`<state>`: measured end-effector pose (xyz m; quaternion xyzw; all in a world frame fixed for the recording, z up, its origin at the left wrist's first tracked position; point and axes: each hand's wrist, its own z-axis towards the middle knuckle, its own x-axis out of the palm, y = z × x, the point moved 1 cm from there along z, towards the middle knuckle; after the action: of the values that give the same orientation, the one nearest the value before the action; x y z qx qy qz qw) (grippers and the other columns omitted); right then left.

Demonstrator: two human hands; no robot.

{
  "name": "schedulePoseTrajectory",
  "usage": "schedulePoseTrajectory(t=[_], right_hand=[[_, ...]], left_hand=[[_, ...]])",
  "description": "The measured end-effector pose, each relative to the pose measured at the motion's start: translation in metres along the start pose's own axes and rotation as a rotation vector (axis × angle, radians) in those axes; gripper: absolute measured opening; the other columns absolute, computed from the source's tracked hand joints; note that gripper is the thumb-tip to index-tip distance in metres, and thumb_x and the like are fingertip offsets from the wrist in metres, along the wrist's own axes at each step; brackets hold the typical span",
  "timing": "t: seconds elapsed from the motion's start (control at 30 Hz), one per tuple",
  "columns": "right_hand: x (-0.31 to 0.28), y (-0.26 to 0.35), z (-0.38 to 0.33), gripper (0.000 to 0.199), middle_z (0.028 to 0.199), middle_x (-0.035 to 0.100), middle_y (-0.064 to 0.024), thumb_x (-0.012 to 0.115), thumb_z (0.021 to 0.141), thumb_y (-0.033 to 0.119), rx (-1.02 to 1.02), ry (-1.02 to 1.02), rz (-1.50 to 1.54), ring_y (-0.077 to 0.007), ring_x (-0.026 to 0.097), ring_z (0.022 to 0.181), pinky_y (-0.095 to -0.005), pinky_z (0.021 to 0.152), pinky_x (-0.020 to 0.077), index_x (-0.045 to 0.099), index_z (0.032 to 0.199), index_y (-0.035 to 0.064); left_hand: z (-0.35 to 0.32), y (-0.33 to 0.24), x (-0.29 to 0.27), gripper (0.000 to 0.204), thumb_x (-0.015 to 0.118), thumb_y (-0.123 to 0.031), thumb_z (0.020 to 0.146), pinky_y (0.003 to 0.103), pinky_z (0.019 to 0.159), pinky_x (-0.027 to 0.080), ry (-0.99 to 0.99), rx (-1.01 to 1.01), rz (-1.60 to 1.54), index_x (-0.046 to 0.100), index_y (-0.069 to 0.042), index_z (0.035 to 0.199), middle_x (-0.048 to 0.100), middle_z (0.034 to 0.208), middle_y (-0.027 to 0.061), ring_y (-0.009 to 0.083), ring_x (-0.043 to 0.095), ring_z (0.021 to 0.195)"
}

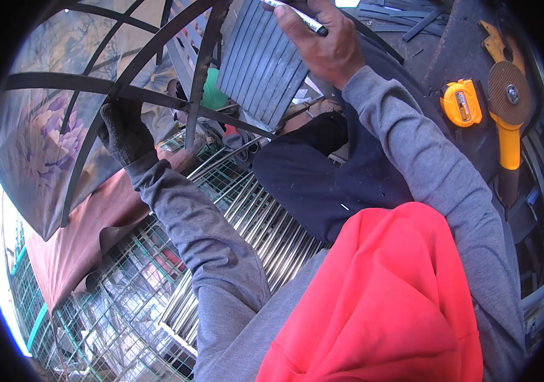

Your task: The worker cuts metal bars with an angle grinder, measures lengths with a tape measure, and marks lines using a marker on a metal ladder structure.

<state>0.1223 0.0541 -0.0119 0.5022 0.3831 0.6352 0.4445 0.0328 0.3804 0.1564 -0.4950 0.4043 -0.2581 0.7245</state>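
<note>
My right hand (329, 48), bare, is closed around a white marker (307, 20) with a black end, at the top of the view. On the left, my left hand (127, 130) wears a dark knitted glove. Its fingers are wrapped at a crossing of the dark metal frame (157, 97), which is made of curved and straight flat strips. Part of those fingers is hidden by the strips. A ribbed grey metal sheet (262, 63) lies between my two hands, beyond the frame.
A yellow tape measure (461, 103) and a yellow angle grinder (509, 137) with a brown disc lie on the right. Shiny metal rods (265, 223) rest over green wire mesh (138, 261) beside my leg. Flower-patterned sheeting (43, 146) hangs at left. Metal strips (393, 19) lie beyond.
</note>
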Motion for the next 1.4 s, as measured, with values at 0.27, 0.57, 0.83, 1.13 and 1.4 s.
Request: schedulePoseTrajectory(t=[0.27, 0.57, 0.83, 1.13, 1.4], right_hand=[[-0.003, 0.009, -0.002, 0.031, 0.101, 0.073, -0.0094, 0.064, 0.099, 0.028, 0.179, 0.004, 0.017, -0.0145, 0.069, 0.092, -0.0315, 0.080, 0.0549, 0.066, 0.119, 0.0037], [-0.080, 0.036, -0.005, 0.039, 0.114, 0.072, -0.0098, 0.063, 0.101, 0.027, 0.168, -0.052, 0.118, -0.0137, 0.066, 0.100, -0.0274, 0.087, 0.0525, 0.061, 0.134, 0.0053], [-0.187, 0.101, -0.060, 0.029, 0.105, 0.070, -0.0069, 0.061, 0.104, 0.022, 0.216, 0.063, -0.167, -0.0095, 0.065, 0.091, -0.0244, 0.074, 0.0535, 0.063, 0.121, -0.0013], [-0.181, 0.123, -0.113, 0.027, 0.110, 0.068, -0.0096, 0.061, 0.105, 0.017, 0.351, 0.030, -0.180, -0.0132, 0.066, 0.099, -0.0273, 0.089, 0.0532, 0.059, 0.125, -0.0004], [-0.203, 0.151, -0.103, 0.029, 0.113, 0.068, -0.0098, 0.061, 0.104, 0.019, 0.222, -0.100, -0.348, -0.0144, 0.068, 0.105, -0.0273, 0.085, 0.0541, 0.060, 0.126, -0.0012]], left_hand=[[0.006, 0.008, -0.016, 0.019, 0.054, -0.011, 0.107, 0.036, 0.092, 0.058, -0.017, 0.133, 0.369, 0.067, 0.002, 0.114, 0.072, 0.111, 0.0146, 0.0242, 0.070, 0.103], [-0.043, -0.007, -0.009, 0.025, 0.056, -0.015, 0.107, 0.043, 0.096, 0.058, 0.072, 0.491, 1.151, 0.066, 0.003, 0.120, 0.072, 0.117, 0.0160, 0.0261, 0.070, 0.109], [-0.199, 0.039, 0.024, 0.033, 0.059, -0.030, 0.104, 0.044, 0.090, 0.059, -0.197, -0.222, -0.521, 0.069, -0.005, 0.122, 0.074, 0.114, 0.0150, 0.0297, 0.073, 0.103], [-0.309, 0.037, 0.115, 0.017, 0.065, -0.019, 0.102, 0.040, 0.081, 0.061, -0.368, -0.589, -0.569, 0.066, -0.009, 0.116, 0.074, 0.109, 0.0104, 0.0270, 0.075, 0.097], [-0.290, 0.016, 0.161, 0.019, 0.066, -0.021, 0.102, 0.038, 0.079, 0.061, -0.378, -0.566, -0.713, 0.064, -0.007, 0.115, 0.071, 0.105, 0.0109, 0.0254, 0.072, 0.096]])
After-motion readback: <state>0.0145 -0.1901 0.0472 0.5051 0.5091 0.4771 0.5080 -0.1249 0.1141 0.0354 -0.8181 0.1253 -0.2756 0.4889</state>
